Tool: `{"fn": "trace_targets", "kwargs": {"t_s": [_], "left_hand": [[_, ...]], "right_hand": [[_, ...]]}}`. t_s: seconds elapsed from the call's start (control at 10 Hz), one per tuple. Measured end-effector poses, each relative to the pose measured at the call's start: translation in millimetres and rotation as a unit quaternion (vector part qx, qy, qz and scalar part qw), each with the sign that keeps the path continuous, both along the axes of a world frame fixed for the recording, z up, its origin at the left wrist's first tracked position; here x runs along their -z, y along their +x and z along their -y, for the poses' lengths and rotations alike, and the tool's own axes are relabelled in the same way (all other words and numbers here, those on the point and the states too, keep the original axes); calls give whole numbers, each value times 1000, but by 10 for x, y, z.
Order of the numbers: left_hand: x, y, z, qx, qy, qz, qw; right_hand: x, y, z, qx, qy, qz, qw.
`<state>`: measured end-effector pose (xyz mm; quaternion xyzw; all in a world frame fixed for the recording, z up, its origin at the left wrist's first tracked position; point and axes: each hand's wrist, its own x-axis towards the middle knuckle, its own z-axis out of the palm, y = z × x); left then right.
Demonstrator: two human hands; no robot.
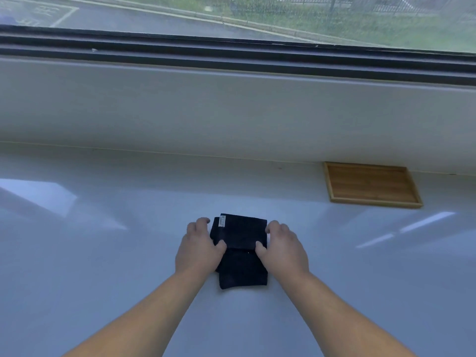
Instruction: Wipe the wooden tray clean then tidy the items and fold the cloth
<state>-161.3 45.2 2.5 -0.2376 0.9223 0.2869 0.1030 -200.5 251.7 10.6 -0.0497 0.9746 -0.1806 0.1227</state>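
Note:
A dark navy cloth lies folded on the white table in front of me, with a small white label at its far left corner. My left hand grips the cloth's left edge, thumb on top. My right hand grips the right edge the same way. The far half of the cloth is folded over and sits above the near half. An empty wooden tray rests flat at the far right, against the wall, well away from both hands.
The white table runs up to a pale wall under a wide window with a dark frame. Outside are a road and grass.

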Motion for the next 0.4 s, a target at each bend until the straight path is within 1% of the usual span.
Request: {"fn": "trace_targets", "kwargs": {"t_s": [0.1, 0.2, 0.4], "left_hand": [[71, 129, -41, 175, -133, -42, 975], [180, 189, -23, 258, -167, 17, 951], [261, 201, 38, 268, -176, 42, 946]], "right_hand": [[77, 90, 9, -121, 39, -62, 990], [184, 151, -2, -200, 103, -3, 974], [267, 184, -21, -213, 137, 9, 967]]}}
